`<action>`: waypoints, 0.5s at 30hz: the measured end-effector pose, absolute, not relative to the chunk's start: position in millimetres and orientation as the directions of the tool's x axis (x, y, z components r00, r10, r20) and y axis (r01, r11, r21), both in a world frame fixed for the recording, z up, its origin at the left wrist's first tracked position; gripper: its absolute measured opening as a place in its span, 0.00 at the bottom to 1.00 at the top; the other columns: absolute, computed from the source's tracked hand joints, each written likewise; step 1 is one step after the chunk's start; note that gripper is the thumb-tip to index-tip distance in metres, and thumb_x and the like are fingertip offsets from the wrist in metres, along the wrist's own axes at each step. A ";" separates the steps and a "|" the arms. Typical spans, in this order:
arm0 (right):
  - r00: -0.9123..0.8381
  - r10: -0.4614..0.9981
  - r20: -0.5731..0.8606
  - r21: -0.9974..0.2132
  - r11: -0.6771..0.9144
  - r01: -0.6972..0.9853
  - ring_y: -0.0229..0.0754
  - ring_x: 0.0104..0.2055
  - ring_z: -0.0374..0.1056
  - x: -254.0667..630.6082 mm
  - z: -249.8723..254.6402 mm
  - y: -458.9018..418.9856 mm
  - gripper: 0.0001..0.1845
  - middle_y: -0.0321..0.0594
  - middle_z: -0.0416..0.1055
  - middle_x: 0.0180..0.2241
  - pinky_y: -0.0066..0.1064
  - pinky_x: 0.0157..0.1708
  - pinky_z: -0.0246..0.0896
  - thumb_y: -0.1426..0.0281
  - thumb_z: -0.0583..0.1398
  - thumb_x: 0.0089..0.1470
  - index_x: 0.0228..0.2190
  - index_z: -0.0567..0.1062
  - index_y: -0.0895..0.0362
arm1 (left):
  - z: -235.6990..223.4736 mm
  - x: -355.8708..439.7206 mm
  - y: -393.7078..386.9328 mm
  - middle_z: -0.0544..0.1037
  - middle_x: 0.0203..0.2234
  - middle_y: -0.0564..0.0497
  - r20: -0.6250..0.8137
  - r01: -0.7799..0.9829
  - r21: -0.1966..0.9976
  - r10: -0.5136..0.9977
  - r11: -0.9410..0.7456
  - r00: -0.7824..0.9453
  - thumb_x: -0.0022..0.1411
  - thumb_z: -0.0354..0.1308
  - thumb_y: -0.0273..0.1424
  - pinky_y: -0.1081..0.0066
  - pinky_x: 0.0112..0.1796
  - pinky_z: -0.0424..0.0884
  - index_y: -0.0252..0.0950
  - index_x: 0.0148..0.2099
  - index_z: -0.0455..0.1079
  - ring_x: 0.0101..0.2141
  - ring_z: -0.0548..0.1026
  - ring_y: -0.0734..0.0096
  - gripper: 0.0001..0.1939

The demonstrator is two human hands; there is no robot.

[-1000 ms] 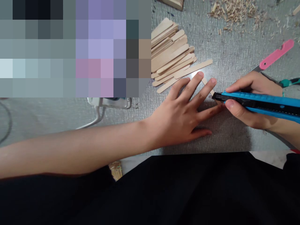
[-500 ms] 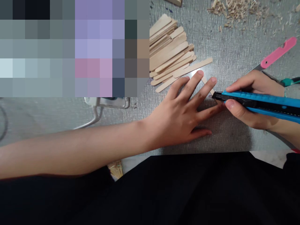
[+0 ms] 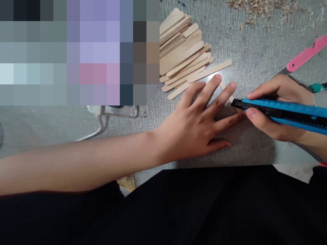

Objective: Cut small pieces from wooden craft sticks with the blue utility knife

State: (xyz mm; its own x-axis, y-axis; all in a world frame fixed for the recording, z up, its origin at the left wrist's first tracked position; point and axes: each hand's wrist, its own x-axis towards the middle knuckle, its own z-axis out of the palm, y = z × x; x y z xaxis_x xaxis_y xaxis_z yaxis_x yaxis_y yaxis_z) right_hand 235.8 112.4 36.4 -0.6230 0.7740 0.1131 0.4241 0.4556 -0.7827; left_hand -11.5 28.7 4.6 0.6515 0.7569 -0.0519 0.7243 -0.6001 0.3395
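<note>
My left hand (image 3: 201, 114) lies with fingers spread over the grey table, its fingertips around a thin wooden craft stick (image 3: 226, 90) that is partly covered by them. My right hand (image 3: 278, 109) is closed around a blue and black utility knife (image 3: 288, 110). The knife's black tip meets the stick just beside my left index finger; the blade itself I cannot make out. A loose craft stick (image 3: 211, 71) rests just past my left fingertips, at the edge of a pile of wooden craft sticks (image 3: 185, 51).
Beyond my right hand lies a pink-handled folding knife (image 3: 306, 54) with its blade out. A green-tipped tool (image 3: 316, 87) is partly hidden by that hand. Wood chips (image 3: 260, 10) are scattered at the far side. A white cable (image 3: 100, 126) passes behind my left forearm.
The view has shifted slightly, so the pile sits a little farther left and the pink knife farther right. Both hands and the utility knife hold nearly the same place.
</note>
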 end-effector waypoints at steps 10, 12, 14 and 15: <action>-0.625 0.777 0.071 -0.738 0.462 0.491 0.45 0.28 0.76 238.8 37.8 113.0 0.06 0.33 0.82 0.34 0.40 0.30 0.77 0.65 0.69 0.58 0.39 0.79 0.43 | 3.7 -11.1 28.7 0.44 0.83 0.40 -0.043 0.720 0.378 0.765 -0.583 0.642 0.79 0.53 0.55 0.30 0.72 0.53 0.47 0.83 0.53 0.78 0.49 0.20 0.39; -0.628 0.775 0.071 -0.737 0.465 0.490 0.44 0.28 0.75 238.7 37.8 113.5 0.06 0.33 0.82 0.33 0.39 0.30 0.77 0.65 0.69 0.58 0.39 0.79 0.44 | 4.2 -11.0 28.6 0.45 0.83 0.40 -0.046 0.723 0.373 0.766 -0.582 0.641 0.80 0.51 0.55 0.30 0.72 0.54 0.46 0.82 0.54 0.78 0.50 0.20 0.38; -0.634 0.768 0.087 -0.746 0.472 0.470 0.43 0.27 0.75 238.3 37.8 113.7 0.06 0.33 0.82 0.33 0.38 0.29 0.77 0.66 0.69 0.58 0.39 0.79 0.44 | 4.8 -10.9 28.8 0.45 0.83 0.40 -0.055 0.726 0.372 0.767 -0.578 0.639 0.80 0.50 0.55 0.30 0.72 0.53 0.45 0.82 0.55 0.78 0.50 0.20 0.38; -0.635 0.767 0.093 -0.749 0.474 0.463 0.43 0.27 0.75 238.0 37.8 113.7 0.06 0.33 0.82 0.33 0.38 0.29 0.77 0.66 0.69 0.58 0.38 0.80 0.44 | 5.2 -10.8 28.9 0.45 0.83 0.40 -0.059 0.726 0.373 0.766 -0.578 0.640 0.80 0.51 0.55 0.30 0.72 0.53 0.45 0.82 0.55 0.78 0.49 0.20 0.38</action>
State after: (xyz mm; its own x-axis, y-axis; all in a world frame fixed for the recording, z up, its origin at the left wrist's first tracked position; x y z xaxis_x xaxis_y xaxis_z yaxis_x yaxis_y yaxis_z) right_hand 238.0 113.7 37.8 -0.6352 0.7668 0.0926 0.4633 0.4742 -0.7487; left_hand -10.8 28.9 5.2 0.6401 0.7661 -0.0586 0.7258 -0.5778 0.3733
